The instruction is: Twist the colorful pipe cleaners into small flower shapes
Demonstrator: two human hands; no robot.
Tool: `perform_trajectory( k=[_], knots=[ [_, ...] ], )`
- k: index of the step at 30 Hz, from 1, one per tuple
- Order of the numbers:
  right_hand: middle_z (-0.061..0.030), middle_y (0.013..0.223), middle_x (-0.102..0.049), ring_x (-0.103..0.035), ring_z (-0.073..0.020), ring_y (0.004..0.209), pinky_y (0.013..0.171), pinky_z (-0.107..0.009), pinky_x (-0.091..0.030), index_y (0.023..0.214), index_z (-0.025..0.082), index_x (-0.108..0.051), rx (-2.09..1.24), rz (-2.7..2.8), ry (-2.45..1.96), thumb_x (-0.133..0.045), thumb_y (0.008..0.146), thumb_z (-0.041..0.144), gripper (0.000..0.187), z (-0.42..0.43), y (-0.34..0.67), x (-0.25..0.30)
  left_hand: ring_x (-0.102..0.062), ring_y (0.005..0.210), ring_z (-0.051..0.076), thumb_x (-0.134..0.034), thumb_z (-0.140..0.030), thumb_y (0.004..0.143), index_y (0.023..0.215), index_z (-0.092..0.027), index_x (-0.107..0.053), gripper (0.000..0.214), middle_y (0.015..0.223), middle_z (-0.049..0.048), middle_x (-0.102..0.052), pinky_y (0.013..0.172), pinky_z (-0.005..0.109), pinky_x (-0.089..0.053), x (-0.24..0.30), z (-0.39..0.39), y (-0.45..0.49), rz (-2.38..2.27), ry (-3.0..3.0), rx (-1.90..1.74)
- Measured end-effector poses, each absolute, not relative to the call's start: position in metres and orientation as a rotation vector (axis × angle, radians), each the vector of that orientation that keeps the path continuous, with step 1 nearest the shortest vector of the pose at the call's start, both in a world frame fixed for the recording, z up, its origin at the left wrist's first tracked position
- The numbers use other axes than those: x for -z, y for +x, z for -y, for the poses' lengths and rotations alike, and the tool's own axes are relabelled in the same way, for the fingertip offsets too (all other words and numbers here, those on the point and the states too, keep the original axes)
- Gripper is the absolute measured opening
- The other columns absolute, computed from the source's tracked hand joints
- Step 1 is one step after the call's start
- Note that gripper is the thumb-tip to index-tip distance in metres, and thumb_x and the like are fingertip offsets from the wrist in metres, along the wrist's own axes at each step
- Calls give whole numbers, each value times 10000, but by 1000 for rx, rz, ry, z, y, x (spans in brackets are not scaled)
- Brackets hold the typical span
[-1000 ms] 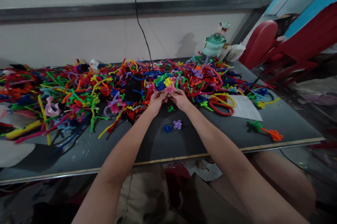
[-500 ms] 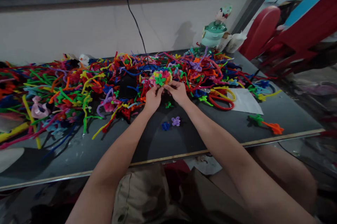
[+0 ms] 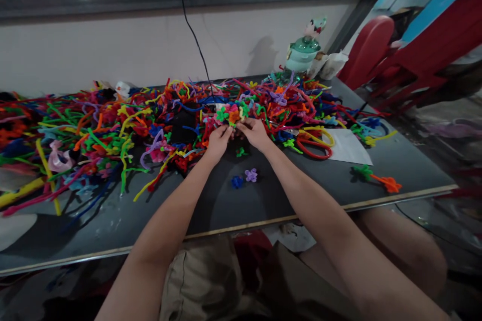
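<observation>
With fingers bent and fingertips close together, pinching the lower edge of a bunch of pipe-cleaner flowers (image 3: 234, 114) between left hand (image 3: 218, 143) and right hand (image 3: 255, 135). Cannot tell exactly what lies under each thumb. Holding the bunch over the dark tabletop (image 3: 263, 205), at the near side of a long heap of pipe cleaners (image 3: 139, 121), and showing green, pink, orange and yellow blooms. Just below the hands, can see a small green pipe-cleaner piece (image 3: 240, 151); nearer the table edge, a blue flower (image 3: 237, 182) just beside a purple flower (image 3: 251, 175). To the right of the right hand, can make out scissors with red and yellow handles (image 3: 316, 156) near a white sheet (image 3: 350, 147), and farther right an orange flower (image 3: 388, 184) on a short stem. Behind the heap, against the wall, can see a green lidded container (image 3: 303, 54).
</observation>
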State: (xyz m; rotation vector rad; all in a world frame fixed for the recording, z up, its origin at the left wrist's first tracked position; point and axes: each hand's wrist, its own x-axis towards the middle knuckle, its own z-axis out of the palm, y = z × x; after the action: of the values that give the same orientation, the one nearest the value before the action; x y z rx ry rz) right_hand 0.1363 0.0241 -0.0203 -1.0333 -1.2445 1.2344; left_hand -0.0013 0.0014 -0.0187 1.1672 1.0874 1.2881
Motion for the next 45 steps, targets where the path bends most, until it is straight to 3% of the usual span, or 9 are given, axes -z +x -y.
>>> perform_trajectory(
  k=[5,14,18,21,25,31,35,39,45],
  knots=[
    [53,485,-538,-469,-90,421,430,-236,-408,597,186,-609,-1167,1172,-1062,-828,558,536,414,-21,129,20,-494,563,75,-722,-251,801,658,-153,-621,200,607,-30,-548,608,202,-420,14,3,0,-920,1027,-1227],
    [45,509,-595,-559,-107,432,458,-244,-515,588,188,-597,-1620,947,-870,-879,482,554,474,-4,122,12,-418,489,68,-646,-236,891,627,-139,-589,287,502,-48,-350,524,181,-408,-4,15,-7,-628,800,-990],
    [27,542,-629,-577,-117,459,460,-246,-521,634,194,-632,-1742,878,-792,-864,589,461,357,-4,121,15,-405,464,68,-645,-205,880,624,-144,-551,280,487,-67,-300,507,183,-393,-3,14,-7,-519,699,-921],
    [35,530,-607,-546,-108,449,435,-231,-457,646,195,-634,-1615,906,-798,-831,641,449,321,-10,121,18,-465,492,77,-679,-276,859,645,-148,-565,274,510,-50,-418,530,198,-413,2,10,-3,-638,737,-978],
    [42,514,-566,-517,-98,508,558,-248,-443,544,182,-622,-1163,1065,-941,-808,649,416,317,-15,125,17,-564,593,108,-760,-319,756,737,-158,-668,187,635,-22,-609,559,216,-419,12,6,1,-1041,983,-1319],
    [-17,609,-629,-549,-146,586,603,-286,-427,624,152,-727,-699,1294,-1143,-731,710,446,307,-1,122,12,-519,570,103,-755,-374,708,708,-136,-749,238,584,-35,-613,566,224,-413,18,10,-2,-1253,1168,-1495],
    [-11,555,-573,-481,-129,542,551,-285,-393,602,144,-711,-721,1146,-1100,-763,636,532,393,-1,115,15,-557,611,104,-807,-330,628,736,-135,-762,227,665,-14,-683,576,217,-435,18,7,-1,-1140,1066,-1517],
    [-2,601,-601,-471,-113,567,566,-273,-397,672,154,-713,-886,1025,-1019,-785,568,567,432,-9,109,19,-531,576,86,-805,-321,640,729,-140,-750,208,642,-22,-663,533,196,-428,20,-1,-1,-1116,1044,-1529],
    [53,494,-455,-343,-62,481,494,-248,-309,540,186,-554,-1070,1076,-953,-756,539,680,534,-9,109,17,-526,539,82,-823,-349,639,691,-140,-712,243,606,-23,-634,493,188,-431,20,-6,-4,-1074,997,-1482]
  ],
)
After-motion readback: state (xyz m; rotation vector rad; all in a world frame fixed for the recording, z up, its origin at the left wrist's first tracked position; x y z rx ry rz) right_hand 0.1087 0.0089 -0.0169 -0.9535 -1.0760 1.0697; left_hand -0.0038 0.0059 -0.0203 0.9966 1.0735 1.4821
